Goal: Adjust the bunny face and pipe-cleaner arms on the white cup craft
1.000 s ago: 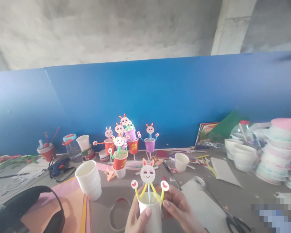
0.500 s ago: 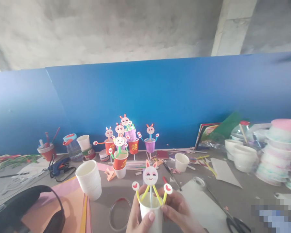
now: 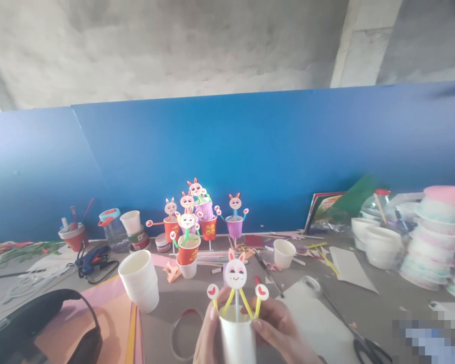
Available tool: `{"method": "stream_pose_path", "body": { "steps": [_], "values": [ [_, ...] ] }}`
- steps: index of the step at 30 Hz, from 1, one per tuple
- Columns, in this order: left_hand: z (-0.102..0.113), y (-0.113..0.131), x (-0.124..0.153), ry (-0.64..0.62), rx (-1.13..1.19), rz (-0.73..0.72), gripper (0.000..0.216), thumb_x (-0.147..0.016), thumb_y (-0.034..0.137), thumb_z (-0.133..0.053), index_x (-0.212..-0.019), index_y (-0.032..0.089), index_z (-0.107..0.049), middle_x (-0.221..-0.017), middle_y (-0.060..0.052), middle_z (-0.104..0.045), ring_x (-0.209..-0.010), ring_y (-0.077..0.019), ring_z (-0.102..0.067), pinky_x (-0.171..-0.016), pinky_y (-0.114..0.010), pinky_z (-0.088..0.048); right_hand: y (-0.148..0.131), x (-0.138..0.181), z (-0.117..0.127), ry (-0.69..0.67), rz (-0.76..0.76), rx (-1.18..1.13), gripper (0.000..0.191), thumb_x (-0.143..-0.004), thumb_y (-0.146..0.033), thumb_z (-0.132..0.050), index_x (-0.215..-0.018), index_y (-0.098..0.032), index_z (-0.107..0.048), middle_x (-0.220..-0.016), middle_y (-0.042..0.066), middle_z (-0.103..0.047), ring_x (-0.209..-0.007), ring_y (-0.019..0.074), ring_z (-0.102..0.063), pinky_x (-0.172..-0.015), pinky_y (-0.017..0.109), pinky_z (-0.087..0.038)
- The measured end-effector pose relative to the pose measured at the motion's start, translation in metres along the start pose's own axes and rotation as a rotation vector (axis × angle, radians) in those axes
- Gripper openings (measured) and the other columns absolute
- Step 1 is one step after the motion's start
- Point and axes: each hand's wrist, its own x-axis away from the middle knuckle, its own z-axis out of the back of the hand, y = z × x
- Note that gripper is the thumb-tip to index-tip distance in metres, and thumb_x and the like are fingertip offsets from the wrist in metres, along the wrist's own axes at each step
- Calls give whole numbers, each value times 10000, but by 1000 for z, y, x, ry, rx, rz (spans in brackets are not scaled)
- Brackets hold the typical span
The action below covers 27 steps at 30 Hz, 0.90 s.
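Note:
Both my hands hold one white paper cup (image 3: 238, 338) at the bottom middle of the view. My left hand (image 3: 208, 338) wraps its left side and my right hand (image 3: 278, 331) wraps its right side. Out of the cup rises a paper bunny face (image 3: 235, 273) on a straw, with yellow pipe-cleaner arms ending in round heart tags (image 3: 262, 292). Behind it on the table stands a group of finished bunny cups (image 3: 197, 220) in red and purple.
A stack of white cups (image 3: 140, 280) stands to the left, a black headset (image 3: 41, 323) on pink and orange paper at the lower left. A single white cup (image 3: 283, 253), scissors (image 3: 367, 346), a tape ring (image 3: 185, 333), white bowls (image 3: 436, 242) and a blue wall (image 3: 250, 151) surround the work.
The bunny cup in my hands has sunk a little in the view and shifted slightly right. My left thumb has slid off the cup's front to its side.

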Motion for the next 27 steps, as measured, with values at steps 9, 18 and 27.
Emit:
{"method": "stream_pose_path", "body": {
  "steps": [9, 18, 27],
  "values": [
    [-5, 7, -1, 13, 12, -75, 423, -755, 562, -754, -931, 182, -814, -1077, -115, -796, -1166, -388, -651, -1025, -451, -490, 2, 3, 2, 16, -21, 25, 444, -777, -600, -774, -859, -164, -761, -686, 23, -611, -608, 131, -470, -559, 257, -394],
    [-5, 16, -2, 16, 119, 52, 402, -607, 477, -894, -887, 199, -817, -957, -111, -816, -1095, -391, -694, -969, -444, -511, 3, 3, -2, 21, -10, -1, 416, -772, -572, -793, -804, -168, -700, -667, -10, -547, -594, 118, -429, -561, 257, -352],
    [-2, 33, -11, 149, -106, -313, 543, -770, 543, -766, -1235, 295, -633, -1332, -73, -651, -1329, -314, -526, -1069, -392, -447, 1, 3, 1, -5, -45, -13, 476, -749, -636, -784, -833, -177, -687, -663, -24, -551, -552, 93, -437, -543, 236, -397]
  ]
}}
